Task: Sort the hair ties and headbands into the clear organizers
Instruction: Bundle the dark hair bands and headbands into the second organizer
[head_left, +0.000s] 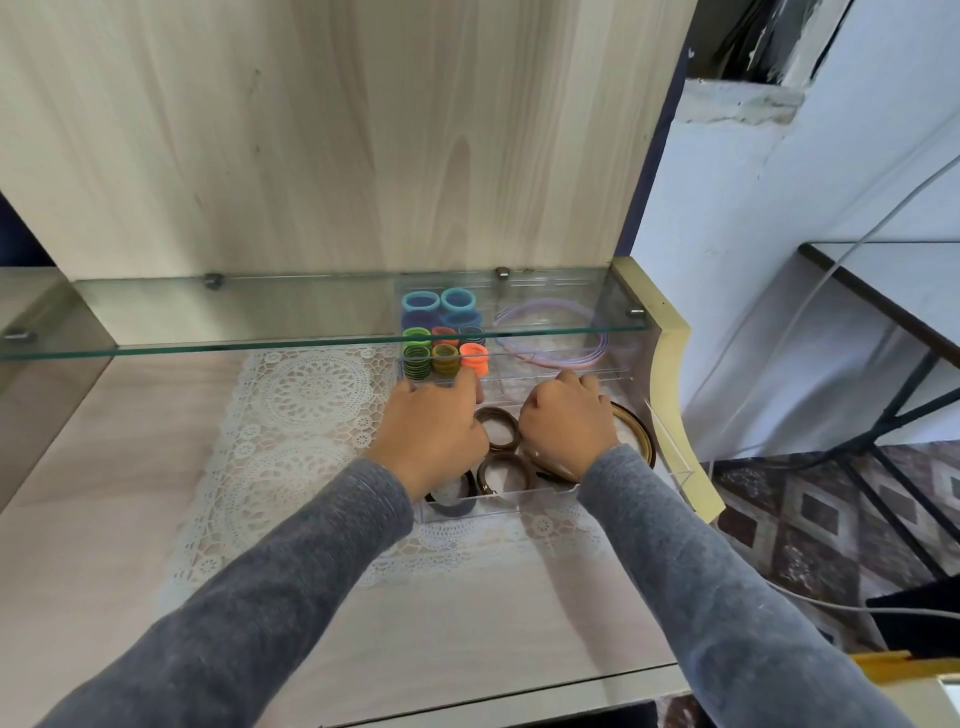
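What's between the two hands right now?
Head view: two brown hair ties lie in the clear organizer, between the left hand and the right hand.

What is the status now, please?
Left hand, right hand over near organizer, grips unclear. Colored hair ties stacked behind, lilac headband beside. Glass shelf overhangs them.

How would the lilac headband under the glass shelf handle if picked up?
The lilac headband looks like a thin open hoop, so it is probably light and springy, keeping its curve. Its smooth finish may slip in a loose pinch.
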